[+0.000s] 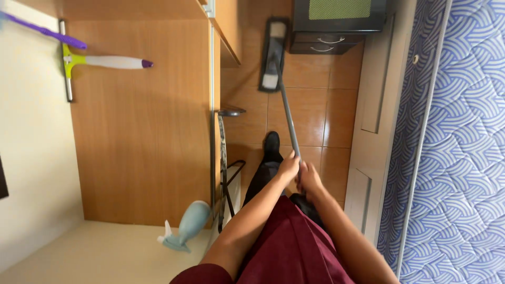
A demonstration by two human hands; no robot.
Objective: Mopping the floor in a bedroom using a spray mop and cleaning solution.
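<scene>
Now, hands first.
Left hand (289,167): wrapped tight round mop pole (288,118).
Right hand (309,179): gripping same pole, just behind.
Mop head (273,55): flat on tiled floor (310,113), close to dark drawer cabinet (329,31).
Risk: could bump cabinet if pushed further; could slip on shiny tiles.

Soft, even indoor light fills the frame, sharp nearly throughout, with a pale sheen on the tiled floor (305,113) at upper centre (brightest beside the mop pole), faint shadow under the wooden table (142,131), and slight softening at the lower edge.
</scene>
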